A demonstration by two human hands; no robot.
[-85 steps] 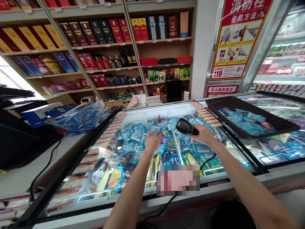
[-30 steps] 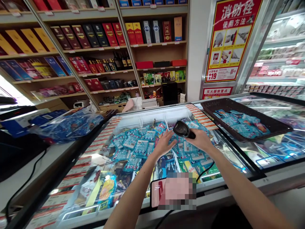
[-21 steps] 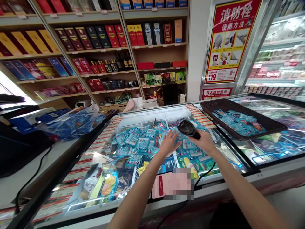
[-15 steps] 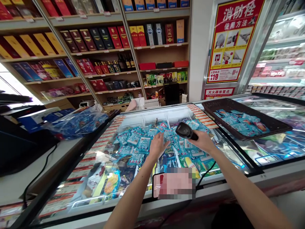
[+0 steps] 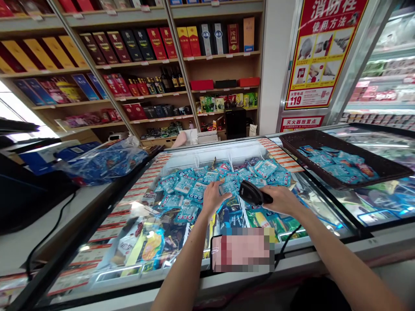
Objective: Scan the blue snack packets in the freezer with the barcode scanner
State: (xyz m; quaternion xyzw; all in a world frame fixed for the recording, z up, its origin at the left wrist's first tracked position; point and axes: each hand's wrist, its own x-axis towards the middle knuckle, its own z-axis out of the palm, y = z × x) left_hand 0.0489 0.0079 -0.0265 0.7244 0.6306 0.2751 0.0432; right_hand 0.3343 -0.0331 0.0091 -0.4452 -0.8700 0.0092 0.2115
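Note:
Many small blue packets (image 5: 186, 185) lie spread over the glass top of a chest freezer (image 5: 106, 242). My left hand (image 5: 214, 198) is over the middle of them, thumb and fingers apart; it touches or hovers just above the packets, I cannot tell which. A black barcode scanner (image 5: 251, 193) is in my right hand (image 5: 282, 199), which wraps round its handle. The scanner's head points left, toward my left hand, above the packets. Its black cable (image 5: 289, 238) runs down to the freezer's front edge.
A phone (image 5: 241, 250), its screen blurred out, lies at the freezer's front edge. To the right, a dark brown tray (image 5: 385, 170) holds more blue packets. A clear plastic bag (image 5: 110, 162) of packets sits at left. Shelves of boxes (image 5: 139, 45) stand behind.
My right hand has lowered the scanner slightly and turned its head more toward my left hand. The left hand stays over the same packets. The camera view has shifted a little.

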